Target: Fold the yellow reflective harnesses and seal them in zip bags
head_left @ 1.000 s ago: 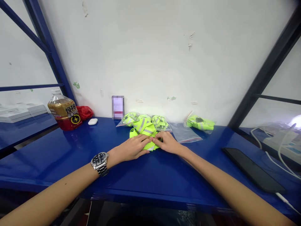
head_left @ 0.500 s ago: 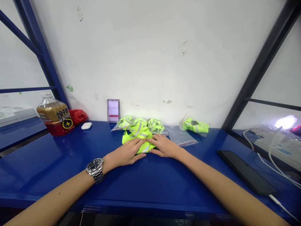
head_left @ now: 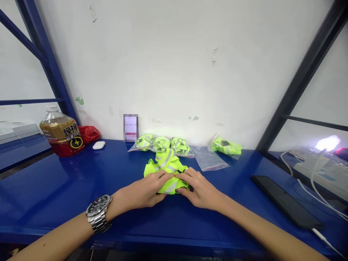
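A crumpled neon yellow reflective vest (head_left: 166,167) with grey stripes lies on the blue shelf top (head_left: 67,181). My left hand (head_left: 143,190), with a metal watch on its wrist, grips the vest's near left side, fingers curled on the fabric. My right hand (head_left: 199,187) presses and pinches the near right side. Fingertips of both hands meet at the vest's front edge. Behind it lie several small clear bags with folded neon vests (head_left: 160,142), an empty clear zip bag (head_left: 208,159) and another bagged vest (head_left: 226,146).
A large brown drink bottle (head_left: 62,133) and a red bag (head_left: 89,133) stand at the back left, a small white case (head_left: 98,145) beside them. A small card (head_left: 131,127) leans on the wall. A black phone (head_left: 285,201) with a white cable lies right. Dark shelf posts rise on both sides.
Both hands have drawn the neon vest toward me along the shelf, away from the bagged vests. The view shifted slightly.
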Available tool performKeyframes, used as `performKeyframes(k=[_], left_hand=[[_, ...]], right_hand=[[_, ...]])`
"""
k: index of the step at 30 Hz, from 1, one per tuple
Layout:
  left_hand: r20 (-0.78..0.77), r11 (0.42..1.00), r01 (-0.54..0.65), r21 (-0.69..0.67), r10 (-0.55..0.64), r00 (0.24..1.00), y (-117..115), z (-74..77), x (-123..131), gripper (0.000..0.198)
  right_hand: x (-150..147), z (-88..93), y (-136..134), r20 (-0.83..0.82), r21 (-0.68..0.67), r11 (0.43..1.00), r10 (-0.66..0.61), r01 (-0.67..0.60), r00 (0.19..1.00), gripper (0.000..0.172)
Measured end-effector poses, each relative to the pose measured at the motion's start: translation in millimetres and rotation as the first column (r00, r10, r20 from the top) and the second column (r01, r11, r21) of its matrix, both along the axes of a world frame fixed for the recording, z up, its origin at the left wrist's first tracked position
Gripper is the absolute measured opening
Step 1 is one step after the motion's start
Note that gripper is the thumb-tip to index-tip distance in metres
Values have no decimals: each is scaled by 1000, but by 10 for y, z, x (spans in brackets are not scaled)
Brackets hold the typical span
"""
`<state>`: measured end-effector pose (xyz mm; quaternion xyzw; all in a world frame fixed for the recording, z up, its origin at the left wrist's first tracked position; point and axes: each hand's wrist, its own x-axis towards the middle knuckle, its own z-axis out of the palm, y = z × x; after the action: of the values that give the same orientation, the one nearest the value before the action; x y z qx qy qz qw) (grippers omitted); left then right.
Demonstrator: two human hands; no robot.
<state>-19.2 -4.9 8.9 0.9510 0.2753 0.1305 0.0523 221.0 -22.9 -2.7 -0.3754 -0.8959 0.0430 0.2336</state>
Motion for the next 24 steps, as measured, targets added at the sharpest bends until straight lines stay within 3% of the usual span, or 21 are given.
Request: performKeyframes(k=[7,10,13,16,20,24], left_hand=[[82,998,14,62,-19,996,2,-49,37,47],[102,1000,-18,1,18,995,78,8,66,42],[112,994,-74,-82,83,990,183,92,108,34],[115,974,-116,-193,140,984,306,168,151,32],[109,955,-95,-282,130,985,448,238,186,35],[23,923,-202,-326,221,975,586,229,183,41]], right_hand=[[122,110,-43,-34,-117,992,33,-37,999,49],[137,116,79,-46,-104,993,52,-57,998,49],[105,138,225,-42,-87,996,22,-26,999,34],[70,210,371,-26,-145,989,14,-18,1000,31],[54,313,549,-15,-250,968,24,-27,1000,31],[24,324,691,14,-285,957,-45,47,999,30]])
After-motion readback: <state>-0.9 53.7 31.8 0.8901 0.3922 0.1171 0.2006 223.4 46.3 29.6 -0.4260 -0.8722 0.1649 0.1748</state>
